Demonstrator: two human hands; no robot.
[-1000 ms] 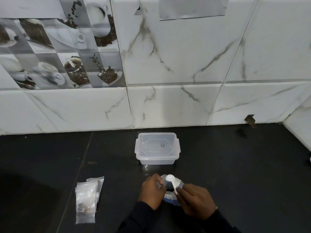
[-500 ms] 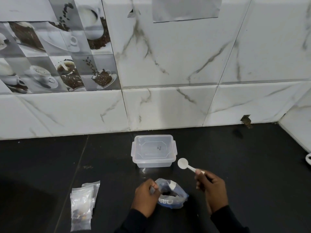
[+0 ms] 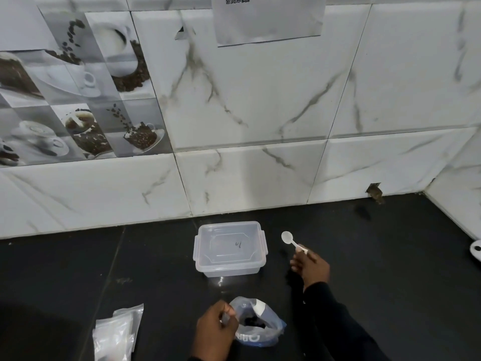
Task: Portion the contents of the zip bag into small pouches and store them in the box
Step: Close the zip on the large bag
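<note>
The left hand (image 3: 214, 328) is pinching the open rim of the zip bag (image 3: 273, 330), which is sitting on the black counter (image 3: 390, 282) in front of the box (image 3: 230, 247). White lettering is showing on the bag's blue band, perhaps upside down and not readable. The right hand (image 3: 311, 265) is gripping the handle of a white spoon (image 3: 287, 237) just right of the box. The clear box is lidded and is bearing a small handwritten mark. Small pouches (image 3: 117, 334) are lying at lower left. A QR-code sheet (image 3: 268, 19) is hanging on the marble-veined wall tiles (image 3: 260, 100), beside the coffee-print tiles (image 3: 75, 100).
</note>
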